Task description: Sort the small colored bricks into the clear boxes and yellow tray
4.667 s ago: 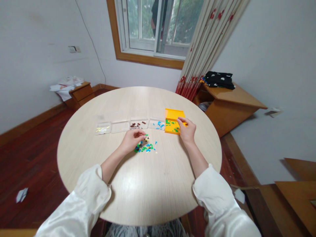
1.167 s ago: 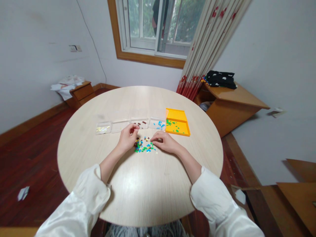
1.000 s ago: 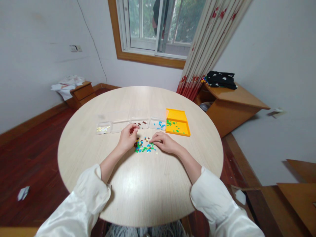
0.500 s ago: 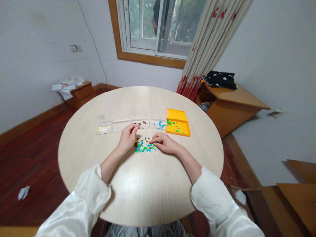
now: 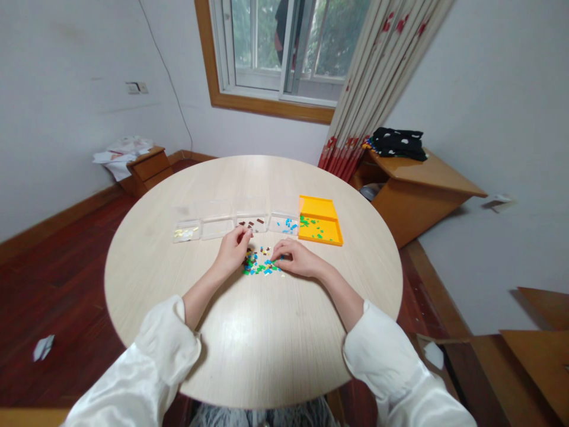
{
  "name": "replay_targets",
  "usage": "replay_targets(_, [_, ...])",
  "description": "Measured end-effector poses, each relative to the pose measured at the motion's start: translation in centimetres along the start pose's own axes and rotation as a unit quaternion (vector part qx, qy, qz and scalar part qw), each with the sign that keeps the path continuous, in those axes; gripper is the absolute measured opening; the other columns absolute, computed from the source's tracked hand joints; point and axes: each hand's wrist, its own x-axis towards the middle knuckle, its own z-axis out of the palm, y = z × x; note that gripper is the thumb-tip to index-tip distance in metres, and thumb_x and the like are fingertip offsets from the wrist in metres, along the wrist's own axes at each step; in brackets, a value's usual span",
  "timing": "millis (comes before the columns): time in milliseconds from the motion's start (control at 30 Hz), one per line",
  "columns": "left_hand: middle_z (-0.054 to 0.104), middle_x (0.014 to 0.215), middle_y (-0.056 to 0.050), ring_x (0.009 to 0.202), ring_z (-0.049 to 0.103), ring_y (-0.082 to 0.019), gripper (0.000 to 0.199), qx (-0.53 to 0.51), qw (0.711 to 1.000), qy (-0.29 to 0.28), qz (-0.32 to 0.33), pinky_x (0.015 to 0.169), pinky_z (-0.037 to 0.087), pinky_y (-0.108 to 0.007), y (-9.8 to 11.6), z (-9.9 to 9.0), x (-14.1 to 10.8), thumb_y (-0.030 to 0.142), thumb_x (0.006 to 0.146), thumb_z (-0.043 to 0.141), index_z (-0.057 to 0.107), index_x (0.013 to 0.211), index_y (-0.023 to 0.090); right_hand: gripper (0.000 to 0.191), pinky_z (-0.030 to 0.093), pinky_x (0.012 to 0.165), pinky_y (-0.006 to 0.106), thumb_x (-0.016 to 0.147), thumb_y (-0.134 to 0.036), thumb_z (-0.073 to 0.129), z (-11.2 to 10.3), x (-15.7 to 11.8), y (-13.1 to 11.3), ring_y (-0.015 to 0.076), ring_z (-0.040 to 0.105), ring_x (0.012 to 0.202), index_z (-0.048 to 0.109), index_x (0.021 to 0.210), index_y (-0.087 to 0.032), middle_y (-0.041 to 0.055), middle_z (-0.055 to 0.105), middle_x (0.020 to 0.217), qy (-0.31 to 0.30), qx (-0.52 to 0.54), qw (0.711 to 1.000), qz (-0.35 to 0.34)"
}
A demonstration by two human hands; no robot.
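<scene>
A loose pile of small green, blue, yellow and brown pieces [image 5: 261,268] lies on the round table [image 5: 258,332]. My left hand [image 5: 233,248], fingers pinched together, is at the pile's upper left, just in front of the clear box with brown pieces [image 5: 260,221]; anything in the pinch is too small to name. My right hand [image 5: 294,257] has its fingertips closed at the pile's right edge, and what they hold, if anything, is hidden.
Behind the hands stand a clear box with yellow pieces [image 5: 186,232], another clear box [image 5: 217,228], one with blue pieces [image 5: 284,223] and an open orange box [image 5: 320,239] with green pieces. Dark cloth [image 5: 399,144] lies on furniture at right.
My left hand has moved slightly down and right, from the box's front edge towards the pile. My right hand has shifted very little, its fingertips slightly lower.
</scene>
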Motion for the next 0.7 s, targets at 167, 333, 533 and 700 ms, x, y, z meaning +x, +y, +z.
replay_targets(167, [0.049,0.056,0.003,0.056,0.047,-0.013,0.019,0.009,1.0,-0.002,0.001,0.057,0.035,-0.024,-0.01,0.03,-0.08,0.027,0.08,0.045,0.052,0.065,0.019,0.011,0.046,0.078,0.029,0.071,-0.007,0.061,-0.11,0.08,-0.44,0.0136,0.059,0.078,0.067,0.074,-0.016,0.0037,0.065,0.079,0.002,0.01,1.0,0.011])
replay_targets(333, [0.049,0.057,0.004,0.057,0.047,-0.013,0.018,-0.001,1.0,-0.008,0.0,0.057,0.035,-0.024,0.19,-0.06,-0.09,0.026,0.08,0.045,0.052,0.066,0.018,0.01,0.045,0.077,0.028,0.07,-0.007,0.058,-0.09,0.08,-0.71,0.0129,0.057,0.076,0.064,0.07,-0.015,0.0024,0.065,0.076,0.004,0.029,0.999,0.039])
replay_targets(533, [0.047,0.055,0.004,0.056,0.046,-0.013,0.017,-0.01,1.0,-0.007,-0.003,0.056,0.034,-0.024,0.37,-0.09,-0.07,0.026,0.08,0.045,0.052,0.065,0.018,0.007,0.047,0.069,0.027,0.072,-0.013,0.056,0.14,0.1,-0.34,0.0112,0.057,0.068,0.062,0.075,-0.014,0.0017,0.064,0.073,0.075,0.103,0.983,0.134])
replay_targets(700, [0.045,0.053,0.005,0.053,0.045,-0.012,0.017,-0.022,1.0,-0.002,-0.002,0.053,0.033,-0.023,0.27,-0.03,-0.09,0.025,0.079,0.047,0.053,0.065,0.018,0.005,0.049,0.067,0.027,0.071,-0.019,0.058,0.02,0.22,0.25,0.0112,0.059,0.067,0.058,0.075,-0.016,0.0007,0.063,0.071,0.13,0.154,0.969,0.141])
